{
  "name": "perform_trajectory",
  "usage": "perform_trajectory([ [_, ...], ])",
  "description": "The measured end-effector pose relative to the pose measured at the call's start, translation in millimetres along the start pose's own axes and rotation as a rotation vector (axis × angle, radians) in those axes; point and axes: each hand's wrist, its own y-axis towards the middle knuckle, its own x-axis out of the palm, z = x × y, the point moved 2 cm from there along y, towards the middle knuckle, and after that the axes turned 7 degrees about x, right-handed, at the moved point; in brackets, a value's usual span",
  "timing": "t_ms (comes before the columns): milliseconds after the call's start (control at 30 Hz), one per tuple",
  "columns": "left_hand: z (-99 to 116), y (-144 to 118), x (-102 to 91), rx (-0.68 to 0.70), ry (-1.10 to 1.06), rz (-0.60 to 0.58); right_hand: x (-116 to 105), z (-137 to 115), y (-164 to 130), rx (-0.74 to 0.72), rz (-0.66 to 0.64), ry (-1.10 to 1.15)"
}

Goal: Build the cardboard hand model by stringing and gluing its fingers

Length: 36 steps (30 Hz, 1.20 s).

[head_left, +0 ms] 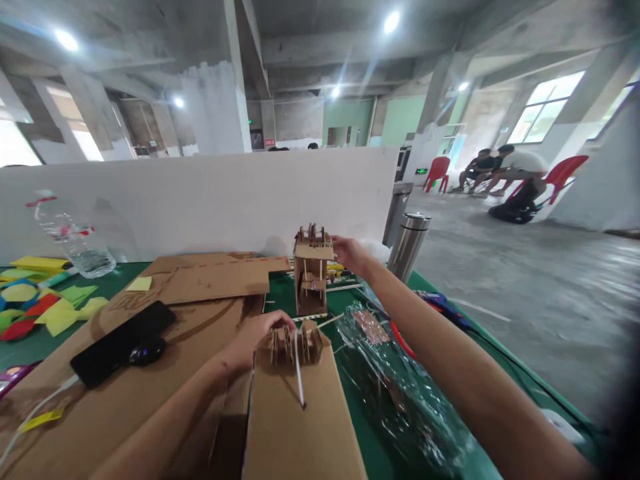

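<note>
A long cardboard box (305, 440) lies in front of me, with upright cardboard discs (313, 345) at its far end. From the discs a white strip (299, 373) runs down to a small hole in the box top. My left hand (265, 328) is closed at the box's far left corner, its fingers curled behind the discs and partly hidden. Beyond it stands a small open-fronted cardboard tower (314, 252) with similar discs on top. My right hand (349, 255) reaches out and grips the tower's upper right side; its fingertips are partly hidden.
Flat cardboard sheets (215, 281) cover the left, carrying a black phone (123, 343) and a mouse (147, 351). A plastic bottle (75, 240) leans by the white partition (200, 200). Crumpled clear plastic (400, 393) lies right, near a steel flask (409, 247). People (500, 167) sit farther off.
</note>
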Motion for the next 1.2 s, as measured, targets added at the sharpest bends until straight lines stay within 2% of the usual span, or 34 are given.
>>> perform_trajectory([
  [67,0.0,8.4,-14.7,0.024,0.051,0.062,2.7,5.6,9.8,0.04,-0.09,0.027],
  [167,8.5,30.7,-35.7,0.085,0.136,0.255,3.5,12.0,18.3,0.078,-0.187,0.061],
  [300,28.9,68.7,-44.5,0.253,0.235,0.434,2.6,14.4,21.3,0.059,-0.27,0.091],
  [433,37.7,97.8,-39.2,0.399,0.304,0.486,5.6,13.3,20.5,0.012,-0.326,0.11],
  [600,23.6,114.8,-44.5,0.421,0.324,0.559,12.0,11.5,13.4,-0.06,-0.375,0.111],
  [733,16.7,120.4,-50.7,0.438,0.336,0.542,12.9,7.5,4.0,-0.109,-0.368,0.045],
  [833,18.6,121.9,-50.8,0.448,0.347,0.523,8.3,3.6,-1.7,-0.108,-0.343,-0.093],
  [967,21.8,118.9,-51.5,0.447,0.375,0.525,-3.2,4.5,-11.4,-0.064,-0.28,-0.426],
  [1200,16.8,108.9,-55.5,0.401,0.474,0.553,-17.6,32.8,-55.7,-0.06,-0.013,-1.114],
])
